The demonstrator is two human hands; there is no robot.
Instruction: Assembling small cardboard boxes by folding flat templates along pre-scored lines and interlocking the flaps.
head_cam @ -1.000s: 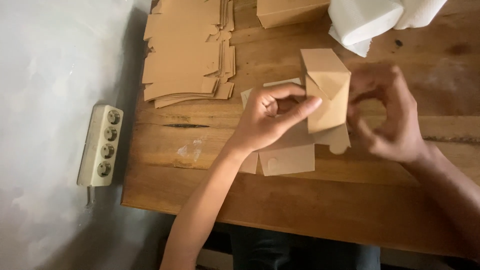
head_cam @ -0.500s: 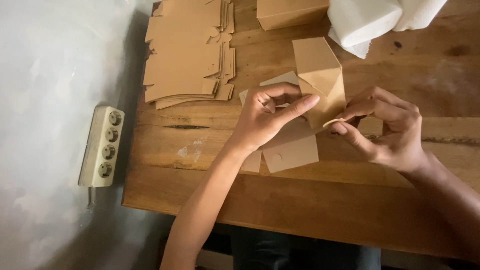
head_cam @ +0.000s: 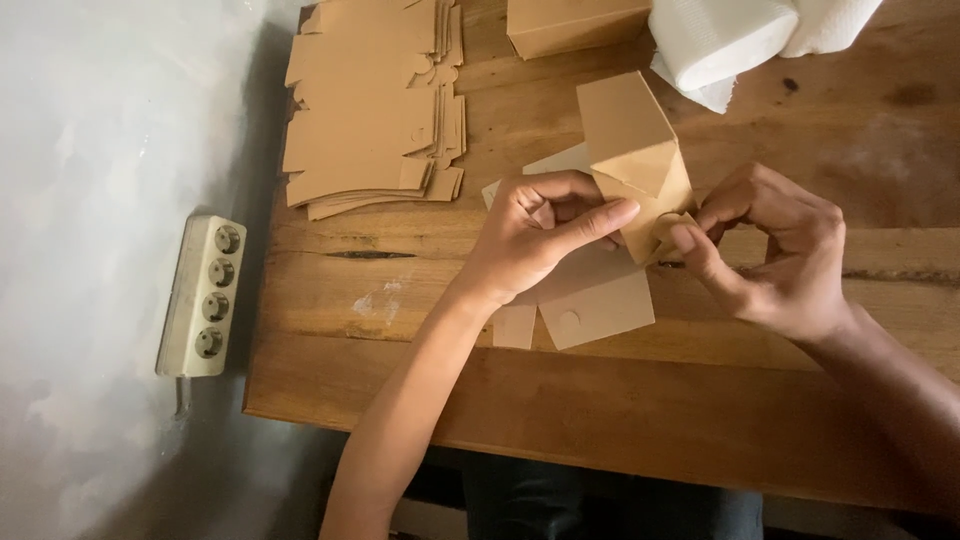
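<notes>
Head cam shows our left hand point(head_cam: 545, 235) pinching the half-folded cardboard box point(head_cam: 635, 150) above the wooden table point(head_cam: 600, 420), while our right hand point(head_cam: 775, 250) grips its small end flap point(head_cam: 668, 232). Push too hard and we'd probably crease that flap or pop the 2 folded sides open.

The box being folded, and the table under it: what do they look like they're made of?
Box: thin brown cardboard, matte, by its sharp creases and die-cut flaps, held by the left hand and right hand. Table: solid wood, worn and likely unvarnished, with visible grain, a crack and stains.
</notes>
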